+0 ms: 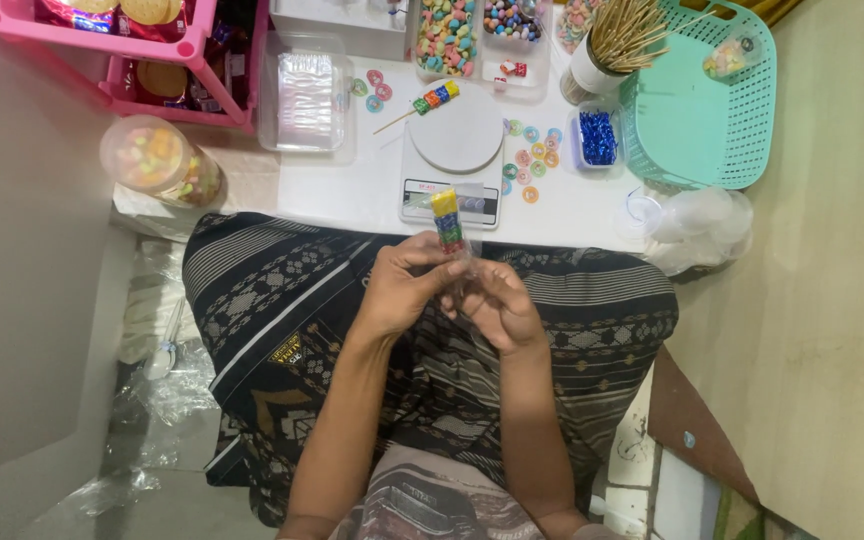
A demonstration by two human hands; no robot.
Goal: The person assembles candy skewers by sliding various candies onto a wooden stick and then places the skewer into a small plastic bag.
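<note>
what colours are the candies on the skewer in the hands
Yellow on top, then blue, green and red, on the clear-wrapped candy skewer held by both hands; head view shows it best.

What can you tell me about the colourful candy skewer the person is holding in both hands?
The candy skewer is a stack of sugar-coated pieces, yellow on top, then blue, green and red, seemingly inside a clear wrapper. It stands nearly upright over the lap, before the kitchen scale. The left hand and right hand pinch its lower end.
</note>
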